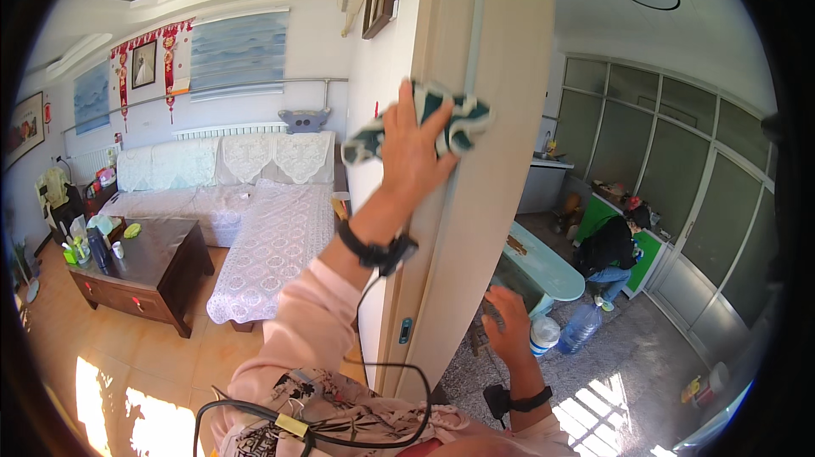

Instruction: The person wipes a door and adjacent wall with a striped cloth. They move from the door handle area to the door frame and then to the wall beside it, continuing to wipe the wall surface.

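My left hand (411,151) is raised and presses a dark green and white striped cloth (468,126) against the beige door frame (509,43). Its fingers are spread over the bunched fabric, which sticks out on both sides of the hand. Lower down, my right hand (512,329) is beside the far edge of the frame, with its fingers bent. Something greyish shows at its fingers, too small to identify. Both wrists carry black straps with small devices, and a black cable (356,441) runs across my patterned apron. A metal strike plate (405,330) is set in the frame.
Right of the frame, a light blue table (551,266), a white bucket (544,334) and a blue water bottle (581,329) stand near a crouching person (605,247). To the left are a covered sofa (274,247) and a dark wooden coffee table (153,253).
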{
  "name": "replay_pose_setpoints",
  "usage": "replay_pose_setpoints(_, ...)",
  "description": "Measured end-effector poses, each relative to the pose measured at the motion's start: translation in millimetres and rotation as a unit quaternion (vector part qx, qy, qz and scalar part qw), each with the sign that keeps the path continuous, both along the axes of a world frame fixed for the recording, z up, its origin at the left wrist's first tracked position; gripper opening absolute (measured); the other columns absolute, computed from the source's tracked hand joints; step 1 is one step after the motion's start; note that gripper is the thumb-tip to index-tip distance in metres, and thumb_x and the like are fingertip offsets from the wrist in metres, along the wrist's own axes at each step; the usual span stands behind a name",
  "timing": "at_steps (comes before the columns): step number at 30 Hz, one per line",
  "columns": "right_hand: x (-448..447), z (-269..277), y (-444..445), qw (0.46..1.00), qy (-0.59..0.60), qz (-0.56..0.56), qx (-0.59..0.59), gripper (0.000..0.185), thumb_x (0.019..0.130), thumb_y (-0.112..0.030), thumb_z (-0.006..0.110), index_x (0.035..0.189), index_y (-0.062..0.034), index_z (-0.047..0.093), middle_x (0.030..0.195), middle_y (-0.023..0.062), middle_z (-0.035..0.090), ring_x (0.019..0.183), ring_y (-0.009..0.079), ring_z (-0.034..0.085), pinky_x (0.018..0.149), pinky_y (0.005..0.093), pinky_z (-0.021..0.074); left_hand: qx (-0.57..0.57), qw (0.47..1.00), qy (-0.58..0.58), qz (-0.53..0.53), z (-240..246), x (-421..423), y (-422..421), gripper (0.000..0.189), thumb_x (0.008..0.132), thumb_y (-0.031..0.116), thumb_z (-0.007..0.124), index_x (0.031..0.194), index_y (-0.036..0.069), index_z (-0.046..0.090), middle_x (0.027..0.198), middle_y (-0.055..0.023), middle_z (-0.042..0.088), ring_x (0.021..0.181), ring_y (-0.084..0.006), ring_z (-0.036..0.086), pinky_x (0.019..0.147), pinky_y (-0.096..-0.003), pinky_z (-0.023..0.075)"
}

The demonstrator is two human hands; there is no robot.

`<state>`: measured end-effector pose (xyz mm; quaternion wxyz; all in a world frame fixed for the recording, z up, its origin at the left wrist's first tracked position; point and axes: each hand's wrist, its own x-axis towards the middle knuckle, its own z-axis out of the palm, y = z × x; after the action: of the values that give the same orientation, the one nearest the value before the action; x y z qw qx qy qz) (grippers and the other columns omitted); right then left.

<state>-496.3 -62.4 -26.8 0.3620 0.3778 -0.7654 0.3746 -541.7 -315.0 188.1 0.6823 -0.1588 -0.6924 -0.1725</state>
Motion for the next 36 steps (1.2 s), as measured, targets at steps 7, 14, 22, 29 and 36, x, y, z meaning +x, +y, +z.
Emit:
replay_pose_setpoints(7,-52.3,7.8,-47.0,0.97,-0.046,-0.054,-0.235,0.04,0.086,0.002,0.059,0.125,-0.0051,0.057,0.132,0.0126,0.053,0.118,0.0245,0.054,0.085,0.0331,0.0497,-0.071,0.992,-0.075,-0.069,-166.6,23.3,-17.5,0.074,0.045,0.009,0.083,0.117,0.014,0.067,0.148,-0.0329,0.026,0.127,-0.0515,0.036,0.104,-0.0519,0.0365)
replay_pose_setpoints(14,-46.4,-15.1,-66.7,0.966,-0.075,-0.134,-0.207,0.049,0.085,0.001,0.06,0.132,-0.0082,0.052,0.137,0.0122,0.048,0.122,0.0265,0.051,0.086,0.0344,0.0498,-0.071,0.986,-0.046,-0.145,-85.6,4.0,-28.5,0.064,0.05,0.003,0.078,0.113,0.016,0.07,0.151,-0.0292,0.023,0.128,-0.0482,0.036,0.105,-0.0495,0.037)
replay_pose_setpoints(22,11.4,-66.9,-30.5,0.938,-0.126,-0.221,-0.234,0.043,0.083,0.004,0.061,0.125,-0.0059,0.056,0.129,0.0117,0.055,0.116,0.0246,0.056,0.083,0.0324,0.051,-0.066,0.997,-0.017,-0.021,154.7,-15.7,-13.1,0.046,0.071,0.03,0.074,0.117,0.024,0.068,0.151,-0.0216,0.028,0.121,-0.0445,0.043,0.093,-0.0456,0.0505)
replay_pose_setpoints(29,34.3,-98.7,-2.9,0.913,-0.19,-0.249,-0.26,0.04,0.084,0.002,0.061,0.122,-0.0067,0.058,0.121,0.0106,0.059,0.106,0.0225,0.06,0.076,0.0311,0.052,-0.051,0.996,0.007,0.066,248.6,-9.2,-3.6,0.051,0.078,0.03,0.068,0.127,0.014,0.062,0.145,-0.0274,0.034,0.121,-0.046,0.044,0.101,-0.0465,0.0442)
replay_pose_setpoints(36,1.6,-110.5,-8.4,0.926,-0.212,-0.167,-0.264,0.037,0.086,0.002,0.059,0.122,-0.0055,0.058,0.118,0.0087,0.06,0.103,0.0189,0.059,0.078,0.0287,0.0499,-0.081,0.994,-0.017,0.065,148.6,-17.8,-6.1,0.055,0.072,0.027,0.073,0.125,0.016,0.062,0.15,-0.0225,0.03,0.127,-0.0439,0.038,0.101,-0.0498,0.042)
